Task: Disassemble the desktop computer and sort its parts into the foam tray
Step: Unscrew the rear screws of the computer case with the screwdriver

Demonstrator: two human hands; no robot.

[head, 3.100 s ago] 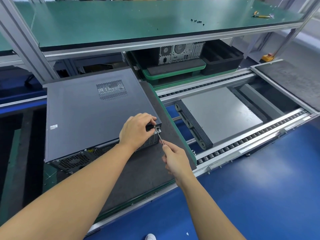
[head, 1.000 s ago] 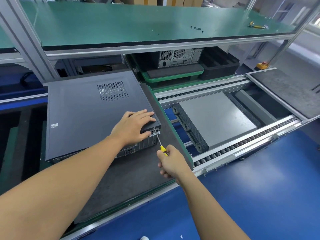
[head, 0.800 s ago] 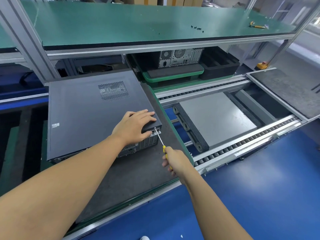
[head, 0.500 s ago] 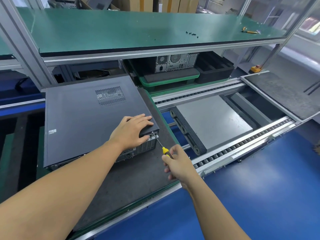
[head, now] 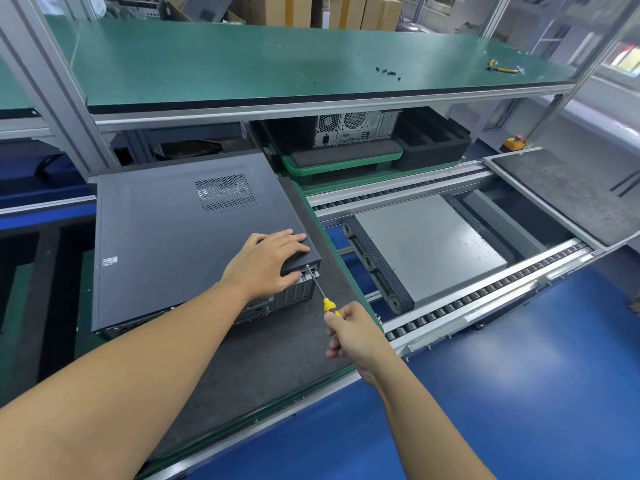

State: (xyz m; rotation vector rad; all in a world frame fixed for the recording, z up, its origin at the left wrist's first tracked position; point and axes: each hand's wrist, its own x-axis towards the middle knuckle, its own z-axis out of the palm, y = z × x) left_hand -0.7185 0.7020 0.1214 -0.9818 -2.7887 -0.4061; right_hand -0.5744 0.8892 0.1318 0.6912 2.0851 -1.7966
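A dark grey desktop computer (head: 173,244) lies flat on a dark mat (head: 263,351), its rear panel facing me. My left hand (head: 266,261) rests on the case's near right corner, fingers straight across the top and thumb down against the rear panel. My right hand (head: 353,332) grips a yellow-handled screwdriver (head: 320,289), whose tip sits at a screw on the upper right of the rear panel. A black foam tray (head: 433,143) stands under the shelf at the back right.
A second computer (head: 356,128) stands on a green pallet (head: 343,161) beside the foam tray. Roller conveyor rails (head: 485,289) and a grey plate (head: 426,244) lie to the right. Several loose screws (head: 388,72) and a yellow tool (head: 502,68) lie on the green upper shelf (head: 242,64).
My left hand went from pinching at the rear corner to lying flat on the case top. My right hand slid back to the yellow handle, tip still at the screw.
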